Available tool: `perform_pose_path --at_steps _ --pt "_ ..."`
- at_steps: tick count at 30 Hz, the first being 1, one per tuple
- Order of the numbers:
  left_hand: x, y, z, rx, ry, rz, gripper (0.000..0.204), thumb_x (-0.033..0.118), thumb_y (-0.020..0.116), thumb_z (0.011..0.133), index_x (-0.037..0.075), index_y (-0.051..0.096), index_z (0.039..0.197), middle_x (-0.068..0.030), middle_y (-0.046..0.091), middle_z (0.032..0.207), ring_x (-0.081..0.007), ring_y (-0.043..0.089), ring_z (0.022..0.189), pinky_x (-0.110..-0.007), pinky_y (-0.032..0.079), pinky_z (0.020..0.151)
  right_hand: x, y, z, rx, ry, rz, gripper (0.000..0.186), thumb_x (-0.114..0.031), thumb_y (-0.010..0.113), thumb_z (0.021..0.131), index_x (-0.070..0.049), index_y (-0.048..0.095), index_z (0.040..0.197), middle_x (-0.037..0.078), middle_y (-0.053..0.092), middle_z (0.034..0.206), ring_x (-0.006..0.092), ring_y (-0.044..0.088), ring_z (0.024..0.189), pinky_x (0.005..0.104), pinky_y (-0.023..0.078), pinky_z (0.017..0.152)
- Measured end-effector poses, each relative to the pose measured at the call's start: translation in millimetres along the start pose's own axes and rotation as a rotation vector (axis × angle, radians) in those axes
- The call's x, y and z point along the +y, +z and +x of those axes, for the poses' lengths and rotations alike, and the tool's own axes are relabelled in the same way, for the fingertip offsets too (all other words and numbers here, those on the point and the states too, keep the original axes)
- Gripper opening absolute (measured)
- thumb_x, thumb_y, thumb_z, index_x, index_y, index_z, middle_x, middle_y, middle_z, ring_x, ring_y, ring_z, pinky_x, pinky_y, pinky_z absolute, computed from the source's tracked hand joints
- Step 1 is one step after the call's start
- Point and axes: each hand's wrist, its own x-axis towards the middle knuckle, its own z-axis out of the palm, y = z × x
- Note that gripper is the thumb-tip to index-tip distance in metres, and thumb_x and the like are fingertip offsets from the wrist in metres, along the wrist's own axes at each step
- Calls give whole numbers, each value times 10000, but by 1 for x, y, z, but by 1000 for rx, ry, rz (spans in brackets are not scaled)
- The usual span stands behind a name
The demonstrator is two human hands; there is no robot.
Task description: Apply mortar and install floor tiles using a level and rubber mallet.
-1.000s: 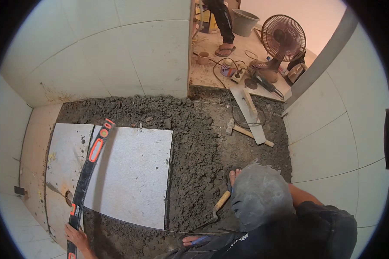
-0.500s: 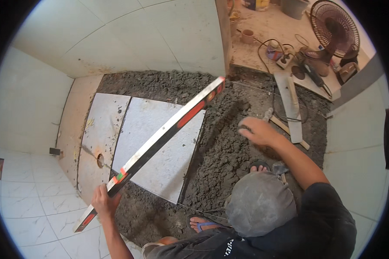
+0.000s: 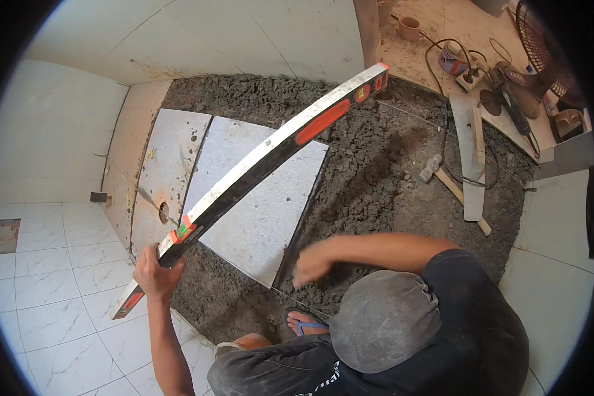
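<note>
The person's left hand (image 3: 157, 272), at the lower left of the frame, is wrapped around the lower part of a long, straight spirit level (image 3: 261, 158) with a silver edge, a black face and red-rimmed openings; the right hand is outside the frame, so its grip cannot be told. The level slants from the lower left to the upper centre, crossing above a large, pale grey rectangular slab (image 3: 261, 218); whether it touches the slab cannot be told. Left of that slab lies a narrower, stained grey slab (image 3: 171, 152) with a round hole, and rough dark grey mortar (image 3: 369, 165) spreads around them. At the lower right crouches a co-worker in a grey cloth cap (image 3: 383, 320) and a black short-sleeved shirt (image 3: 482, 317), whose blurred hand (image 3: 313, 262) is near the large slab's lower right edge, its grip unclear. Toward the right, a wooden-handled hammer (image 3: 450, 186) lies beside a long, flat, pale tool with a wooden grip (image 3: 471, 198).
</note>
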Motion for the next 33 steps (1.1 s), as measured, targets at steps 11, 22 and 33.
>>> perform_pose_path --at_steps 11,22,33 --pt "110 122 41 -420 75 -298 540 346 883 716 65 533 1018 -187 681 800 -434 672 742 -505 501 635 7 13 -199 1733 457 592 223 -184 636 946 -14 681 1085 163 727 891 276 723 830 379 554 743" --pt "192 197 61 -492 17 -389 448 356 786 827 83 541 1085 -214 712 848 -447 688 808 -529 508 693 48 -4 -351 1926 937 49 316 -208 638 940 -24 635 1197 198 714 1075 324 693 1033 408 531 894" --pt "204 225 99 -514 24 -410 468 368 784 828 91 520 1099 -220 708 853 -455 678 822 -544 504 711 191 -135 -401 2119 767 138 540 -398 536 1011 -9 517 1384 258 658 1209 411 611 1174 454 451 1025"
